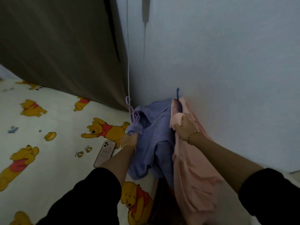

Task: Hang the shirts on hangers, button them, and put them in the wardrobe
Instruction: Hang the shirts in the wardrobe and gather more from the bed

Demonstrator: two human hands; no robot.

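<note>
Head camera, from the left: a phone [105, 153] lies on the bear-print sheet [61, 111] just beside the left hand [129, 140], whose fingers seem curled into the edge of the striped purple shirt [155, 137]. That shirt is bunched on the bed with a lilac hanger [134, 113] at its collar. Right of it, the right hand [185, 125] grips the pink shirt [193, 169] at its top, by the blue hanger [178, 101].
</note>
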